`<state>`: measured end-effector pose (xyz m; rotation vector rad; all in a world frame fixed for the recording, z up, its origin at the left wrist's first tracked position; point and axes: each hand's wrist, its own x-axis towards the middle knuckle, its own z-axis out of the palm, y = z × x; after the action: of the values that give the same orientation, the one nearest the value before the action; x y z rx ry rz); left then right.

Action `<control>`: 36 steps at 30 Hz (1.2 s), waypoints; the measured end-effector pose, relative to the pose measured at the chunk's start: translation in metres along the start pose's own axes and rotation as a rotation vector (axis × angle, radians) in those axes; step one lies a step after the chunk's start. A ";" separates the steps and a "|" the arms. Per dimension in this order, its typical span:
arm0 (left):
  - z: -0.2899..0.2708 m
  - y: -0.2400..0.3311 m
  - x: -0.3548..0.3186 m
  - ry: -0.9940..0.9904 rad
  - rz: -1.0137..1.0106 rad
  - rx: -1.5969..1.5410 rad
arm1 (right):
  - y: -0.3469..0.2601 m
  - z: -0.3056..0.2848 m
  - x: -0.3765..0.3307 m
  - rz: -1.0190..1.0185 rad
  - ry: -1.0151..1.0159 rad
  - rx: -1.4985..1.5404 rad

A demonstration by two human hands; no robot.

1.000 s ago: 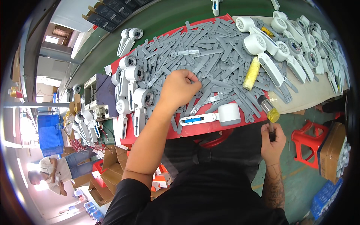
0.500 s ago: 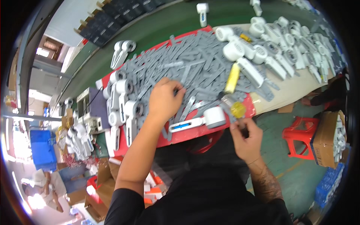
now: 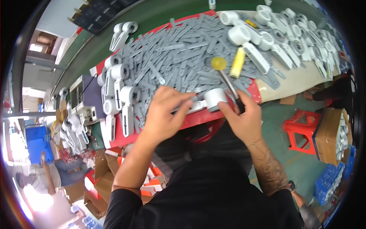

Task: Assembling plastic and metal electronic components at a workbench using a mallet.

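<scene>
My right hand [image 3: 246, 118] is closed round the dark handle of a small hammer [image 3: 227, 81], whose translucent yellow head [image 3: 219, 63] points away over the pile. The same hand's thumb touches a white handheld device [image 3: 215, 98] with a drum-shaped head and a long handle, which lies near the table's front edge. At that handle, my left hand [image 3: 166, 114] pinches a small grey plastic strip [image 3: 193, 98] between thumb and forefinger; its fingers partly hide strip and handle. Just beyond both hands spreads a heap of flat grey plastic strips [image 3: 179, 53].
Several similar white devices stand at the left [image 3: 127, 95] and crowd the right [image 3: 282, 57]. A yellow cylinder [image 3: 237, 63] lies on the strips. The red table cover [image 3: 198, 119] shows along the front. At the right are a red stool [image 3: 301, 129] and a carton [image 3: 328, 139].
My right hand has moved up and inward to the device, and the hammer's head has swung away from me. My left hand has come down to the device's handle, now with a grey strip showing.
</scene>
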<state>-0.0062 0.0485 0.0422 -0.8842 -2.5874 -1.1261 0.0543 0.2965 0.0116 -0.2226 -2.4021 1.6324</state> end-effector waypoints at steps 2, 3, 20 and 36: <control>0.009 0.003 -0.012 -0.026 -0.027 0.012 | 0.007 -0.002 0.000 0.022 -0.022 -0.008; 0.012 0.001 -0.015 -0.026 -0.035 0.019 | 0.008 0.000 -0.001 0.031 -0.038 -0.007; 0.025 -0.004 -0.020 -0.012 -0.290 -0.304 | -0.022 -0.033 -0.023 -0.068 -0.227 -0.119; 0.027 -0.017 -0.024 -0.017 -0.160 -0.287 | -0.038 -0.054 -0.035 -0.222 -0.421 -0.454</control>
<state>0.0049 0.0478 0.0034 -0.7507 -2.5898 -1.5704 0.1033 0.3223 0.0627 0.3407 -2.9593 1.1046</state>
